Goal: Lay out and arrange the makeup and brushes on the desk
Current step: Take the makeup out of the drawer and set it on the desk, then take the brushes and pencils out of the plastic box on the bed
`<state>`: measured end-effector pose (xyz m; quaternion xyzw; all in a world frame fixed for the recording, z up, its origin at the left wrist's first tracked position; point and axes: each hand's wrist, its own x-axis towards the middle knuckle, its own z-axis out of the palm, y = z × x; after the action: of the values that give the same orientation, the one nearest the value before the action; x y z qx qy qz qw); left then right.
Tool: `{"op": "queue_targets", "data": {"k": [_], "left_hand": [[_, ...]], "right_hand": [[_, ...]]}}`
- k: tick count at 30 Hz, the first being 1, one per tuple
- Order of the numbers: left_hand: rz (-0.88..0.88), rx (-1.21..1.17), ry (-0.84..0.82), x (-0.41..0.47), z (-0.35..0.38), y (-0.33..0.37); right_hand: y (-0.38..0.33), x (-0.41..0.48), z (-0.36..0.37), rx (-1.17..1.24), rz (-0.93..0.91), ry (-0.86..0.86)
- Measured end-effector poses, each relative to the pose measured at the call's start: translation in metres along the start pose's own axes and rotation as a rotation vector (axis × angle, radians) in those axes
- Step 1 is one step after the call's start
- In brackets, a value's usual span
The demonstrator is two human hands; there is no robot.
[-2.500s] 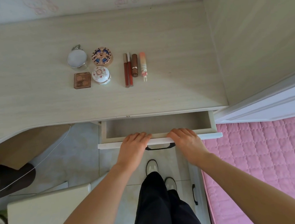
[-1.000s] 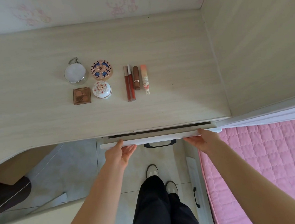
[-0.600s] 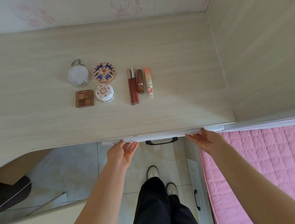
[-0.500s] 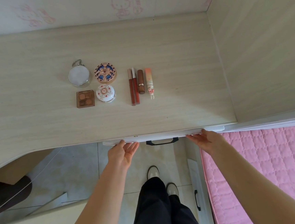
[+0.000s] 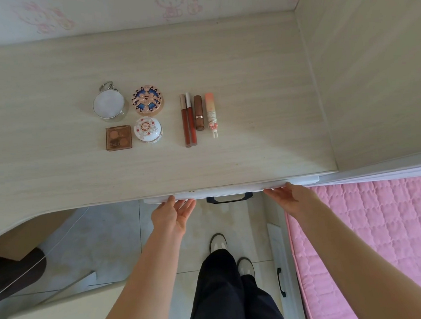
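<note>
Moved since 2.5 s ago: white drawer front (image 5: 232,191), then pulled out with both hands draped over its top edge, now sits pushed in under the front lip of the pale wood-grain surface (image 5: 247,67). Drawer interior no longer shows. All 8 cosmetics keep the same arrangement.

Hands
- Left hand (image 5: 172,214): palm showing, fingers (image 5: 188,205) straight and released, tips touching the drawer front just left of its black handle (image 5: 229,198). Grasping nothing.
- Right hand (image 5: 288,198): fingers (image 5: 273,192) straight and released, tips against the drawer front near its right end. Grasping nothing.

Task items, all lying on the surface, well apart from both hands
- Block of 4, 2 by 2, left of centre. Far row: round glass jar with frosted white lid and metal ring (image 5: 109,107); round gold compact with blue patterned lid (image 5: 147,99). Near row: square brown eyeshadow palette (image 5: 118,138); white domed compact with red floral ornament (image 5: 147,129).
- Row of 4, near the block on its right, laid parallel, pointing front to back. 2 slim dark-red lip gloss tubes (image 5: 188,120), touching side by side; short brown lipstick tube (image 5: 198,112) just beside them; peach-pink tube with small figure charm (image 5: 211,112) at the right end.

Other
- Pink quilted bed cover (image 5: 376,234) at the right, below the surface.
- Black trousers (image 5: 224,298) and pale shoes (image 5: 218,242) on the tiled floor (image 5: 104,234), between the 2 arms.
</note>
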<state>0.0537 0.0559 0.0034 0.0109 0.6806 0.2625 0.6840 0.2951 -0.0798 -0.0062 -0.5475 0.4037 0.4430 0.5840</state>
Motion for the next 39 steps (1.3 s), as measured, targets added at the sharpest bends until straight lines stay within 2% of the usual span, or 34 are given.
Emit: {"op": "queue_targets", "data": {"k": [12,17,20,22,26,28,31,34,39], "left_hand": [[0.066,0.02,-0.004,0.003,0.005,-0.003],[0.084,0.083,-0.033,-0.003,0.003,-0.005],[0.137,0.2,-0.063,-0.009,-0.003,-0.01],[0.202,0.31,-0.07,-0.015,-0.007,-0.016],[0.358,0.567,-0.077,-0.035,-0.017,-0.042],[0.462,0.725,-0.088,-0.047,-0.023,-0.06],[0.652,1.021,-0.135,-0.067,-0.034,-0.088],[0.814,1.271,-0.198,-0.091,-0.043,-0.113],[1.021,1.502,-0.33,-0.131,-0.046,-0.145]], "right_hand": [[-0.005,0.009,0.008,-0.06,0.051,-0.047],[-0.001,-0.002,0.004,-0.122,0.002,-0.06],[0.001,-0.015,-0.004,-0.386,-0.114,-0.07],[0.006,-0.02,-0.015,-0.63,-0.263,-0.043],[0.021,-0.035,-0.047,-1.311,-0.617,-0.092],[0.029,-0.044,-0.068,-1.524,-0.739,-0.143],[0.039,-0.055,-0.101,-1.633,-0.866,-0.181],[0.045,-0.076,-0.137,-1.688,-0.918,-0.175],[0.058,-0.115,-0.192,-1.751,-1.071,-0.077]]}}
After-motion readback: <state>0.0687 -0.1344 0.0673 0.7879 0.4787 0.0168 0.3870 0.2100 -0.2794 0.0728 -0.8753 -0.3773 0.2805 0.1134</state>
